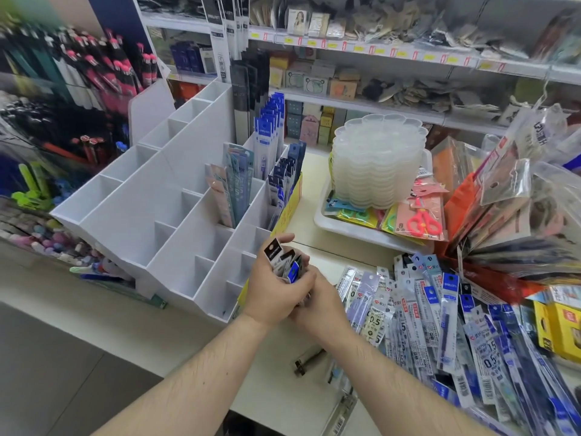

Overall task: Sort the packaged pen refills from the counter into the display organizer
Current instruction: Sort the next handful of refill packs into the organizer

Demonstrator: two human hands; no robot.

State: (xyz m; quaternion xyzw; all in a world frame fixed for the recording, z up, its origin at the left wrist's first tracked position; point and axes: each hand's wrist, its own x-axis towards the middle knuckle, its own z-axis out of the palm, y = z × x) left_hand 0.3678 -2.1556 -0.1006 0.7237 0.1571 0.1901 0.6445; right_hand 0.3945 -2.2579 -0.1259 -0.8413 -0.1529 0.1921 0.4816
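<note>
Right below me, my left hand (pixel 273 287) is wrapped around a bundle of refill packs (pixel 284 262), and my right hand (pixel 317 305) tucks in beneath it, fingers hidden, so I can't tell its grip. Just to the right, a big heap of refills (pixel 446 322) sprawls over the counter (pixel 195 316) — plenty left. Beyond my hands, the white organizer (pixel 141 221) has only a few far-right slots filled; most stand bare, so I'd call it early days.
</note>
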